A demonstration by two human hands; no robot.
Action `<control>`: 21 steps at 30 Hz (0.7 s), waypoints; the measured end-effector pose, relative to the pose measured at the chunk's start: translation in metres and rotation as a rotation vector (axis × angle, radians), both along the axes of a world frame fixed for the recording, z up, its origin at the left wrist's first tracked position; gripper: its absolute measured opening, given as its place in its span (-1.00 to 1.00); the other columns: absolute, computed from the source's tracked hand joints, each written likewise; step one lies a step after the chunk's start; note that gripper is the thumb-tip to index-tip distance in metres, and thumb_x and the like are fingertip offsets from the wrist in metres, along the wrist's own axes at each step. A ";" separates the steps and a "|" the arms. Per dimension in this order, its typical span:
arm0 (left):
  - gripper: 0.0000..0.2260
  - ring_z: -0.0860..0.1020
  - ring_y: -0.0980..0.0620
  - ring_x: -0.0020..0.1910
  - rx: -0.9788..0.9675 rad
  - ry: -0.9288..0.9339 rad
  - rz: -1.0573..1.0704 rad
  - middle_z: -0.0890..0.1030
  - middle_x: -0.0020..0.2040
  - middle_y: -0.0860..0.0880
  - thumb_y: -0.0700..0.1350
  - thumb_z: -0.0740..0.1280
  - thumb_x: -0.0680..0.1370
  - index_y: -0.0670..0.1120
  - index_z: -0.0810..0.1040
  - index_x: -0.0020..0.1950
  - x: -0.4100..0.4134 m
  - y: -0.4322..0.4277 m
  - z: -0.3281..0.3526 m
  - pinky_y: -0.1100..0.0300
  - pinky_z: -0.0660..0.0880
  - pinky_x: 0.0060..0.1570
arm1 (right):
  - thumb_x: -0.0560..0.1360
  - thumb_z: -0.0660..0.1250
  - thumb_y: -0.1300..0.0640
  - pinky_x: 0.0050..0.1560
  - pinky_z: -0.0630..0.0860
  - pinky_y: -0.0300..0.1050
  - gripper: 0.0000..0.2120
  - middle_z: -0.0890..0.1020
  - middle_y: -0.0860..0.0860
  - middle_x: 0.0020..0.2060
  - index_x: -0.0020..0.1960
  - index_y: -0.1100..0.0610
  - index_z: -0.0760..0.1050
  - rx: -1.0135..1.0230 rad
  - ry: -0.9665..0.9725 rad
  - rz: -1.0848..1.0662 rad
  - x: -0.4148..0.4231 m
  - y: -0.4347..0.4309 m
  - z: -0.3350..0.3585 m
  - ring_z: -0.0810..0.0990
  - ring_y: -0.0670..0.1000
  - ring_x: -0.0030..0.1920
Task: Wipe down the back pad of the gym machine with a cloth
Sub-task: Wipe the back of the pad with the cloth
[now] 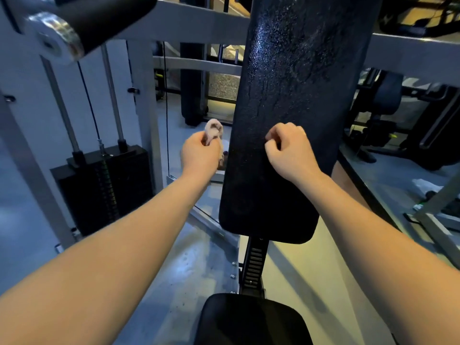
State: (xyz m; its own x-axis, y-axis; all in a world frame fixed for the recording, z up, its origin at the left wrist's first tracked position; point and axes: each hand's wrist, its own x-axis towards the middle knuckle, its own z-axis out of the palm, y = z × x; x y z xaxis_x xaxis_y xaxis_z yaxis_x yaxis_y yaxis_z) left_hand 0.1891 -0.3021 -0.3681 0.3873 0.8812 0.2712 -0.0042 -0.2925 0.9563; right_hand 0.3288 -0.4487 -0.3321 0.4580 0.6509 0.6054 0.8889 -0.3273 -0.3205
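The head camera, the only view, looks down two bare forearms stretched toward the upright black back pad, which fills the middle of the picture and rises out of the top edge. The left hand is closed round a small pale cloth, bunched so that a wad pokes up above the knuckles. Hand and cloth sit just beside the pad's left edge, not on its face. Gathering the cloth this way likely makes a firm pad to press with, and holding it off to the side suggests the wiping stroke has not begun. The right hand is curled into a loose fist in front of the lower half of the pad, and nothing shows inside it. Whether the knuckles touch the vinyl cannot be told. It may be there to steady the pad while the other hand rubs. The upper part of the pad glistens with fine specks and streaks that look like moisture, so that is probably where the cloth needs to go. Below the pad a notched rail runs down to the black seat, and a weight stack stands well apart on the left.
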 end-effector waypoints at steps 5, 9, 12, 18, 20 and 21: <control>-0.89 0.64 -0.10 -0.26 0.134 0.079 0.017 0.65 -0.21 -0.06 0.02 0.31 0.57 0.01 0.43 -0.03 0.022 0.030 0.032 -0.11 0.63 -0.25 | 0.57 0.29 -0.02 -0.02 0.29 0.04 -0.85 0.37 0.02 -0.05 0.00 0.05 0.45 -0.177 -0.365 -0.140 0.032 0.011 -0.025 0.36 0.12 -0.01; -0.83 0.54 -0.05 -0.10 0.128 0.057 -0.159 0.56 -0.11 0.00 0.01 0.23 0.63 -0.09 0.43 0.07 0.049 0.018 0.035 0.05 0.49 -0.14 | 0.55 0.24 -0.06 -0.05 0.32 0.10 -0.76 0.45 0.09 -0.02 0.04 0.09 0.50 -0.055 -0.541 -0.203 0.045 0.016 -0.046 0.38 0.18 -0.01; -0.78 0.58 0.11 -0.01 0.022 -0.145 -0.224 0.59 0.00 0.10 0.09 0.19 0.67 0.02 0.46 0.22 0.056 0.023 0.029 0.05 0.53 0.05 | 0.55 0.19 -0.07 -0.05 0.28 0.14 -0.74 0.48 0.14 0.02 0.07 0.09 0.49 0.003 -0.634 -0.226 0.055 0.022 -0.062 0.37 0.22 0.01; -0.85 0.45 0.08 -0.22 0.200 -0.211 -0.202 0.50 -0.22 0.07 -0.03 0.26 0.66 -0.03 0.44 -0.09 0.074 0.042 0.013 0.02 0.45 -0.15 | 0.54 0.20 -0.07 -0.04 0.31 0.15 -0.74 0.48 0.16 0.05 0.07 0.10 0.45 0.012 -0.663 -0.241 0.060 0.028 -0.068 0.39 0.23 0.02; -0.83 0.37 0.11 -0.29 0.248 -0.139 -0.164 0.42 -0.29 0.05 -0.10 0.27 0.66 -0.09 0.40 -0.11 0.063 0.034 -0.025 0.12 0.35 -0.23 | 0.54 0.21 -0.07 -0.02 0.30 0.15 -0.73 0.48 0.16 0.06 0.09 0.10 0.45 0.008 -0.651 -0.251 0.060 0.028 -0.068 0.39 0.22 0.03; -0.82 0.33 0.13 -0.33 0.236 -0.088 -0.152 0.39 -0.32 0.05 -0.12 0.27 0.66 -0.11 0.38 -0.11 0.051 0.026 -0.046 0.18 0.31 -0.27 | 0.54 0.21 -0.07 -0.02 0.30 0.15 -0.73 0.48 0.16 0.06 0.10 0.10 0.45 0.014 -0.649 -0.251 0.060 0.029 -0.068 0.38 0.22 0.03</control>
